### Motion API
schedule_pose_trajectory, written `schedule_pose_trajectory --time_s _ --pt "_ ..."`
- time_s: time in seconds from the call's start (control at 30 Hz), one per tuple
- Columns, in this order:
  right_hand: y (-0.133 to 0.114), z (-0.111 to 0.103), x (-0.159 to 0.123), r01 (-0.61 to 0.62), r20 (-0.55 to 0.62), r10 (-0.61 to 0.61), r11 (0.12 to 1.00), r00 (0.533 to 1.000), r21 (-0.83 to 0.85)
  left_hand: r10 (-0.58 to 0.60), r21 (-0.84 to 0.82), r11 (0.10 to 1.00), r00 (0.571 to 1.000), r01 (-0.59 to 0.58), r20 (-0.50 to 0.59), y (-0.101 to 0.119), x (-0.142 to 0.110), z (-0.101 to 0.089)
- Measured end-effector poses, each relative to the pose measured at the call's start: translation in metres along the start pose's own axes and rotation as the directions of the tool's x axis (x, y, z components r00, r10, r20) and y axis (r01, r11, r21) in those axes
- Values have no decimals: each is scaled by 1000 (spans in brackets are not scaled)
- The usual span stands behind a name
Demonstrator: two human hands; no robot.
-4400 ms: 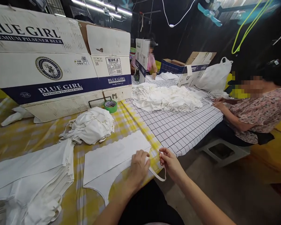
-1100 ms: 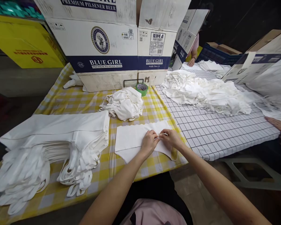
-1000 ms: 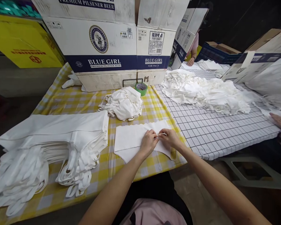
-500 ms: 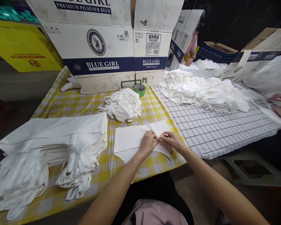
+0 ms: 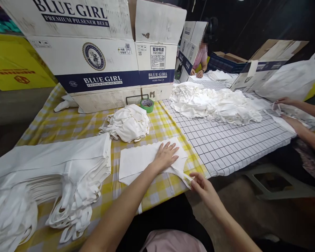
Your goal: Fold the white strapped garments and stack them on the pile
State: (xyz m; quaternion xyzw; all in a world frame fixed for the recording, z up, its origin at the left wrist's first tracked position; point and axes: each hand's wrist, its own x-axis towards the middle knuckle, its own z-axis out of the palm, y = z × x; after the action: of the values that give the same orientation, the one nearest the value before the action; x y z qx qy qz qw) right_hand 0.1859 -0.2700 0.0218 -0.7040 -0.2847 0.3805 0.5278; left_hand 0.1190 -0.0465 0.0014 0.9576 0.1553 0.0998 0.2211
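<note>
A white cloth bag (image 5: 136, 161) lies flat on the yellow checked tablecloth (image 5: 73, 126) near the table's front edge. My left hand (image 5: 166, 155) rests flat on its right part with the fingers spread. My right hand (image 5: 203, 184) is off the table's front edge, pinching the bag's white strap (image 5: 186, 177) and drawing it out toward me. A tall stack of flat white bags (image 5: 44, 168) sits at my left, straps hanging over its front. A small heap of crumpled white bags (image 5: 127, 122) lies behind the flat one.
A big Blue Girl beer carton (image 5: 99, 59) stands at the back with a green tape roll (image 5: 147, 104) beside it. A large pile of white bags (image 5: 215, 103) covers the grid-patterned cloth (image 5: 225, 140). Another person's hands (image 5: 294, 115) work at the right; a third person sits far back.
My hands were pinched together on the bag's middle. Now the left hand lies flat on the bag and the right has moved down off the table edge with the strap. The view tilted up.
</note>
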Motion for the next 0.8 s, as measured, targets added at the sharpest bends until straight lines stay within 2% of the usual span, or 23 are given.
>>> schedule_pose_trajectory --time_s 0.13,0.27,0.33,0.4,0.5,0.57,0.63,0.73,0.8 --pt "17 5 -27 -58 -14 59 995 998 78 41 100 994 997 -48 69 -3 1 11" --pt "32 8 -44 -115 -16 125 949 992 294 16 38 999 993 -21 115 -3 6 9" --pt "41 7 -50 -113 -64 151 906 986 407 -17 -39 999 989 22 144 -5 6 0" --pt "53 6 -55 -105 -121 190 858 974 504 -43 -104 993 991 57 128 -11 -3 -14" --pt "72 11 -62 -218 -120 323 827 939 519 -84 -119 989 996 89 41 -30 -37 -37" --pt "80 28 -62 -366 -34 422 822 906 437 -135 -80 988 991 135 2 -45 -67 -48" --pt "80 57 -58 -450 86 449 828 890 335 -179 -22 984 984 179 -16 -58 -97 -53" --pt "64 113 -48 -379 288 293 871 912 313 -195 75 978 981 193 13 -69 -128 -50" --pt "52 143 -44 -355 429 199 877 881 324 -190 140 973 982 184 26 -70 -139 -44"
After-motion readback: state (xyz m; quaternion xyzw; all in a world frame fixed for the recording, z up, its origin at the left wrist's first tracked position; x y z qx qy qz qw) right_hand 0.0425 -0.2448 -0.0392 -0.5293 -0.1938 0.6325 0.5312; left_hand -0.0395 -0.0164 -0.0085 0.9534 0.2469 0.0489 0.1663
